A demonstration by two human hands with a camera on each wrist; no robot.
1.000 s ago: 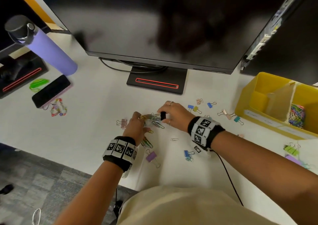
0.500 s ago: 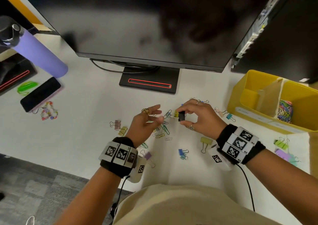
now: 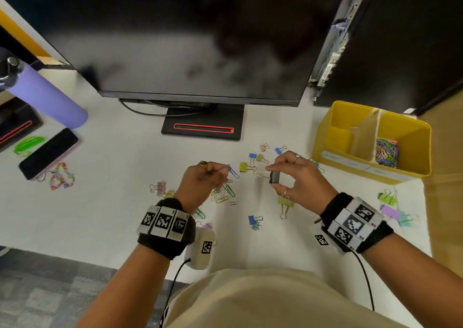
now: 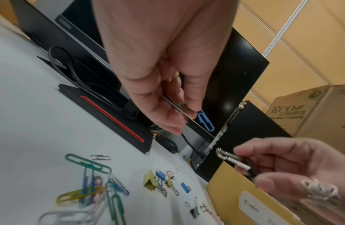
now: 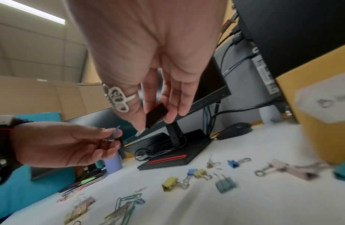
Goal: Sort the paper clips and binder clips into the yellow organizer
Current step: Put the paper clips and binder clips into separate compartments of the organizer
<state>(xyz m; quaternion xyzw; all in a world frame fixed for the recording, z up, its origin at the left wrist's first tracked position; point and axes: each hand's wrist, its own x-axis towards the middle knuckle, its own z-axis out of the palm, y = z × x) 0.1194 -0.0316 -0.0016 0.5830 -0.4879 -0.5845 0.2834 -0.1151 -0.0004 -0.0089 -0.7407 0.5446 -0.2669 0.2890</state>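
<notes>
My right hand [image 3: 275,180] holds a black binder clip [image 3: 274,177] above the white desk, pinched between thumb and fingers, silver handles pointing left; the clip [image 5: 155,115] also shows in the right wrist view. My left hand [image 3: 221,176] is raised beside it and pinches a blue paper clip [image 4: 206,121] together with a green one [image 4: 184,106]. Under the hands lie a heap of coloured paper clips [image 3: 223,193] and scattered binder clips [image 3: 255,161]. The yellow organizer [image 3: 350,167] stands at the right, with paper clips [image 3: 387,152] in its right compartment.
A monitor [image 3: 200,52] on its stand [image 3: 203,127] fills the back. A black computer tower [image 3: 400,39] stands behind the organizer. At the left are a purple bottle [image 3: 47,97], a phone [image 3: 47,152] and a bead string [image 3: 61,177]. More binder clips [image 3: 390,207] lie at the right.
My right hand has carried the black binder clip to the right and higher. My left hand has lifted off the pile with paper clips pinched in its fingers.
</notes>
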